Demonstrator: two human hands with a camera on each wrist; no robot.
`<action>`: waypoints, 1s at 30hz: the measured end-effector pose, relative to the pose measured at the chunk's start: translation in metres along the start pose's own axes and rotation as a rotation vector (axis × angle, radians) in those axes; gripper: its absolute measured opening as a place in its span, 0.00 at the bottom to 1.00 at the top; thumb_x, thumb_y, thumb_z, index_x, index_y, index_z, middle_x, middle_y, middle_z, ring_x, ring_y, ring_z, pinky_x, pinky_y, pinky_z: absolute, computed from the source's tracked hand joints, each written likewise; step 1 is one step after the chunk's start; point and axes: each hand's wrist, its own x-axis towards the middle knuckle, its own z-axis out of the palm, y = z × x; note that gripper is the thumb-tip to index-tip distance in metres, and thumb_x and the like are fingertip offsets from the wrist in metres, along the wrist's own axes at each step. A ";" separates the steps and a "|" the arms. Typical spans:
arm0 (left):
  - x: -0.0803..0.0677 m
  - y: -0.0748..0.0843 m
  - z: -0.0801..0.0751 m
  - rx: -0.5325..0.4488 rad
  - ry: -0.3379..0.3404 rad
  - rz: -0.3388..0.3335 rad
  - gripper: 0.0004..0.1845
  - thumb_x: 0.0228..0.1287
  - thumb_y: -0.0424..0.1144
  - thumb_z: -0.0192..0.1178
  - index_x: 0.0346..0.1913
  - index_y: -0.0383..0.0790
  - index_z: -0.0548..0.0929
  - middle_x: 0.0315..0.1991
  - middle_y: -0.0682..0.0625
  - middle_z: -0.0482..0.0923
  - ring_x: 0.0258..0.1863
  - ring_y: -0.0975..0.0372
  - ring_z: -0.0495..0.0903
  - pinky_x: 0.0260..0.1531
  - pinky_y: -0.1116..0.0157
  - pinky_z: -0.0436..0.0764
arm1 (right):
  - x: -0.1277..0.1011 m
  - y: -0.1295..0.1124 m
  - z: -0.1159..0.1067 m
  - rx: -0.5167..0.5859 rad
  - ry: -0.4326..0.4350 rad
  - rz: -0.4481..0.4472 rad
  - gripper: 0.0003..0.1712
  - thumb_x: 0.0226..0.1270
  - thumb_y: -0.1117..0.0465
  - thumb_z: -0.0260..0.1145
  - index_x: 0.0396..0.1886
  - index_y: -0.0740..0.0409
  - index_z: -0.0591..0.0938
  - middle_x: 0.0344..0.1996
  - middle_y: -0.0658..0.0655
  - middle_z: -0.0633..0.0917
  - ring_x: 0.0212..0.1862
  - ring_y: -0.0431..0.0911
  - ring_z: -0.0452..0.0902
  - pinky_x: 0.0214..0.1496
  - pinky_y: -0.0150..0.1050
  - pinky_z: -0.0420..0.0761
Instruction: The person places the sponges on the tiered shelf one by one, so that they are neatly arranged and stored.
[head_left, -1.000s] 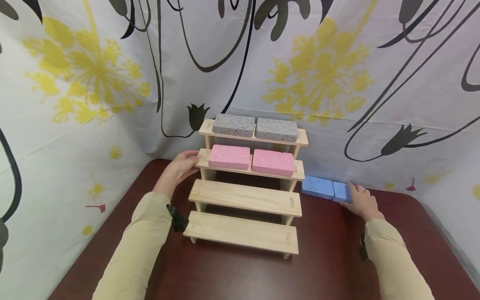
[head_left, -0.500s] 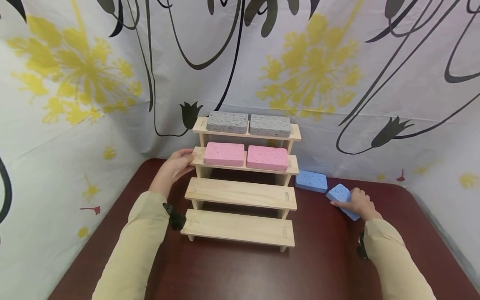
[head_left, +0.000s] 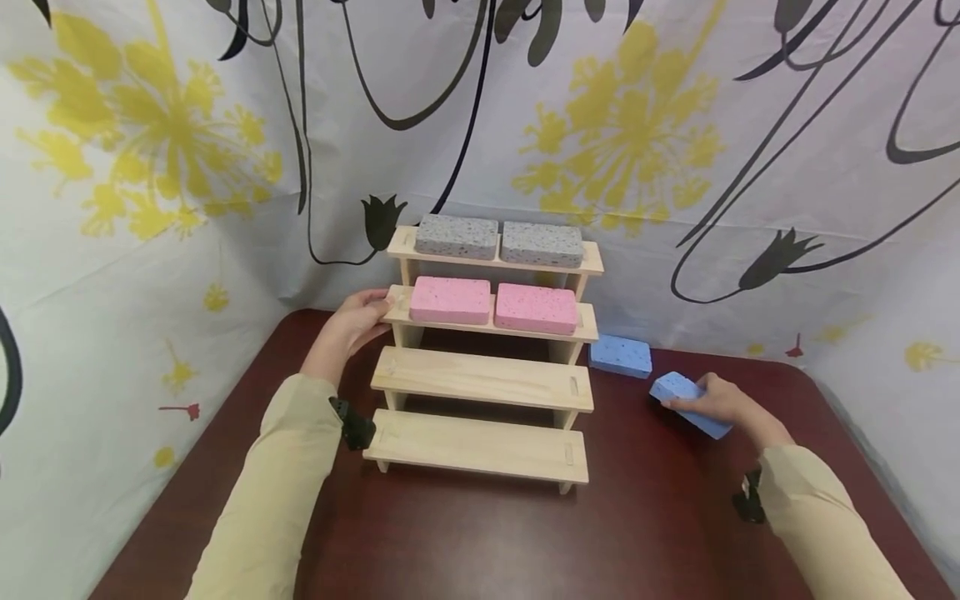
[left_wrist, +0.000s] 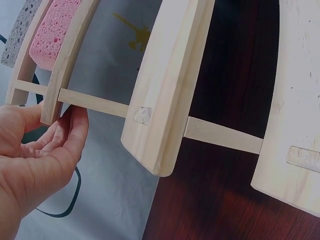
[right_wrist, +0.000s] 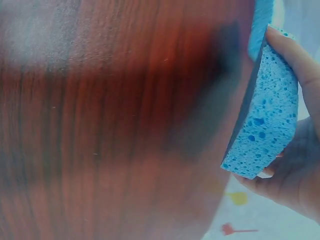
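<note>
The right hand (head_left: 722, 402) grips a blue sponge (head_left: 687, 403), fingers curled along its far edge and thumb under it; in the right wrist view the same sponge (right_wrist: 267, 112) is raised off the dark red-brown surface (head_left: 480, 533) and casts a shadow on the wood. It hangs tilted, to the right of the wooden stepped rack (head_left: 491, 367) and apart from it. A second blue sponge (head_left: 620, 356) lies flat on the surface, just beside the rack's right rear leg and near the held one without touching it.

The left hand (head_left: 352, 328) rests on the left end of the rack's second shelf from the top, fingers lightly bent around the board's edge. In the left wrist view the fingers (left_wrist: 70, 135) lie against the underside of that board, next to the thin side rail.

The rack has four steps. The top one carries two grey sponges (head_left: 498, 239) side by side. The one below carries two pink sponges (head_left: 492, 303) side by side. The two lower boards are bare wood.

Behind the rack hangs a white cloth backdrop (head_left: 637, 142) printed with yellow flowers and black stems. Both arms wear beige sleeves (head_left: 270, 500), each with a black strap at the wrist.
</note>
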 end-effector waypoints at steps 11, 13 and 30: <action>0.001 0.000 0.000 0.027 -0.012 0.005 0.28 0.73 0.38 0.41 0.72 0.38 0.50 0.70 0.38 0.55 0.67 0.53 0.62 0.69 0.60 0.64 | -0.022 -0.046 -0.014 -0.004 0.039 -0.181 0.48 0.58 0.35 0.59 0.58 0.75 0.65 0.48 0.72 0.76 0.42 0.53 0.73 0.40 0.43 0.79; 0.001 0.000 0.001 0.023 -0.017 0.006 0.28 0.73 0.38 0.41 0.73 0.38 0.50 0.70 0.39 0.55 0.67 0.53 0.62 0.69 0.61 0.63 | -0.028 -0.058 -0.019 -0.013 0.047 -0.202 0.47 0.58 0.35 0.60 0.59 0.74 0.66 0.47 0.70 0.77 0.41 0.52 0.74 0.39 0.41 0.79; 0.002 0.000 0.003 -0.007 0.001 -0.011 0.28 0.73 0.38 0.40 0.73 0.38 0.49 0.71 0.39 0.53 0.68 0.54 0.60 0.70 0.62 0.63 | -0.075 -0.188 -0.027 -0.153 -0.020 -0.608 0.36 0.55 0.37 0.64 0.52 0.62 0.77 0.44 0.54 0.83 0.44 0.43 0.77 0.48 0.41 0.79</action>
